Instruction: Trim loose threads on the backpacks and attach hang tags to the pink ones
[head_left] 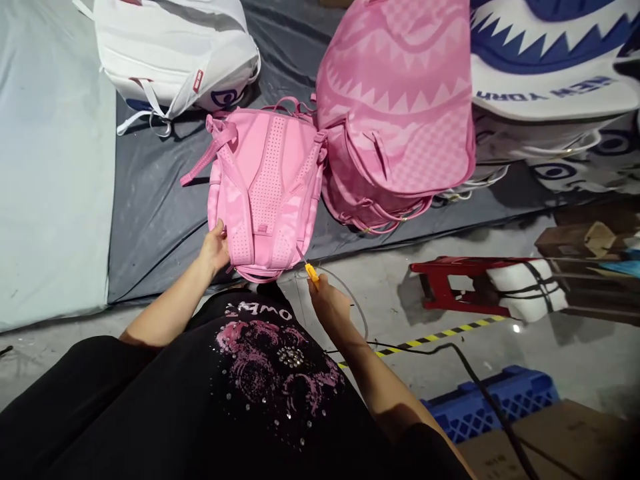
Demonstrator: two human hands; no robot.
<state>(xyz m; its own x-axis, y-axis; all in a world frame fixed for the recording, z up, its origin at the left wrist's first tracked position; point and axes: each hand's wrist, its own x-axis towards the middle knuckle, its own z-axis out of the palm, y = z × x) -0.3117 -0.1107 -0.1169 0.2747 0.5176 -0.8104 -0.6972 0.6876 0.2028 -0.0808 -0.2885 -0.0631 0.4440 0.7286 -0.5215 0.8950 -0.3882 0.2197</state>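
Note:
A small pink backpack [267,173] lies with its back panel and shoulder straps facing up on the grey-covered surface. My left hand [215,249] grips its lower left edge, with the fingers partly hidden by the bag. In my right hand [327,297] is a thin pointed tool with a yellow handle [312,272]. Its narrow tip is at the bag's lower right strap; whether it touches cannot be made out. A larger pink backpack [400,100] with a toothed mouth pattern stands just to the right.
A white backpack [175,53] lies at the back left, and white-and-blue bags [550,87] are piled at the right. On the floor are a red stool [457,287], a blue crate [495,400] and cardboard [565,440]. A black cable [465,360] crosses at the lower right.

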